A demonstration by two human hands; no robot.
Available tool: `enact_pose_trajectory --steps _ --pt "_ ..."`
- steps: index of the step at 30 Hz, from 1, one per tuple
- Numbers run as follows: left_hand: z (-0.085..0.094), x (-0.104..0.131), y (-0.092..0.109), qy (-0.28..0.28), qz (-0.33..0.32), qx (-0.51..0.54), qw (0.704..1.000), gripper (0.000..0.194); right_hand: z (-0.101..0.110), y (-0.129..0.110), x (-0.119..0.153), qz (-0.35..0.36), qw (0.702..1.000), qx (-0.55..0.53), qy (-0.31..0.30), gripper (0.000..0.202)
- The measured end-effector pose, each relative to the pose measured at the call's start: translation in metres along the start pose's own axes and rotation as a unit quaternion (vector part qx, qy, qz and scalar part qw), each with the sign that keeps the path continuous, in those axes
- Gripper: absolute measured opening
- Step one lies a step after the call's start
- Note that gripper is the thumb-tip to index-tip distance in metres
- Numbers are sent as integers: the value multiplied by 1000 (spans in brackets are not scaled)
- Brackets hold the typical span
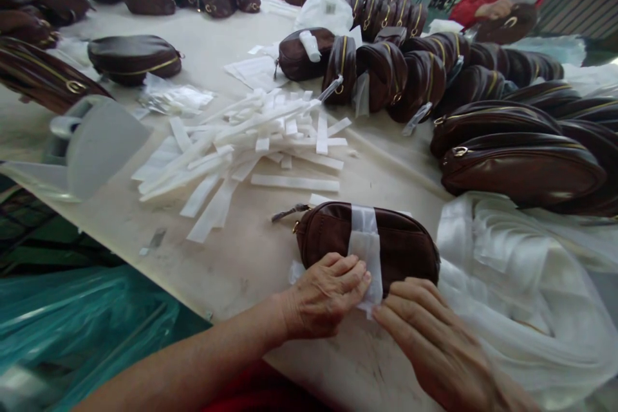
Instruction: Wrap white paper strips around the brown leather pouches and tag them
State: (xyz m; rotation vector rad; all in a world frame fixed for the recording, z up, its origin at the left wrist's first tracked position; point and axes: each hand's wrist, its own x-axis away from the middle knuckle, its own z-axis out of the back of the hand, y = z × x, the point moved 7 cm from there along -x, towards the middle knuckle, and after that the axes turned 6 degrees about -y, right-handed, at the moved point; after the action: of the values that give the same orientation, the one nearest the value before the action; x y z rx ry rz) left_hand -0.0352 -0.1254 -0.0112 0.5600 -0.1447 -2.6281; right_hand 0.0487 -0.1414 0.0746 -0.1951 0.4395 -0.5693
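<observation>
A dark brown zipped pouch (405,251) lies on the table in front of me, with a pale translucent wrapping strip (365,241) around its middle. My left hand (333,290) rests over the pouch's lower left part, its curled fingers pressed together on the strip. At the strip's lower end is my right hand (429,328), fingers close together and fingertips touching it. The right thumb is hidden. A small zip pull (290,212) sticks out from the pouch's left end.
Loose white strips (261,135) lie in a heap beyond the pouch. Several brown pouches (521,161) stand in rows at the right. A tape dispenser (91,141) sits at the left edge, and white plastic wrapping (521,290) lies right. Two other people work across the table.
</observation>
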Motion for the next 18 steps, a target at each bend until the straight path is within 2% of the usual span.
enact_pose_trajectory --steps 6,9,11,18 --pt "-1 -2 -7 -14 27 69 997 27 -14 50 -12 -28 997 -27 61 24" --pt "-2 -2 -8 -20 19 108 994 34 -25 68 -14 -45 995 -49 70 21" --pt "2 -2 -9 5 19 118 993 36 -32 74 -14 -62 994 -55 64 20" --pt "9 -1 -10 57 15 123 991 23 -43 79 -13 -104 992 -49 49 21"
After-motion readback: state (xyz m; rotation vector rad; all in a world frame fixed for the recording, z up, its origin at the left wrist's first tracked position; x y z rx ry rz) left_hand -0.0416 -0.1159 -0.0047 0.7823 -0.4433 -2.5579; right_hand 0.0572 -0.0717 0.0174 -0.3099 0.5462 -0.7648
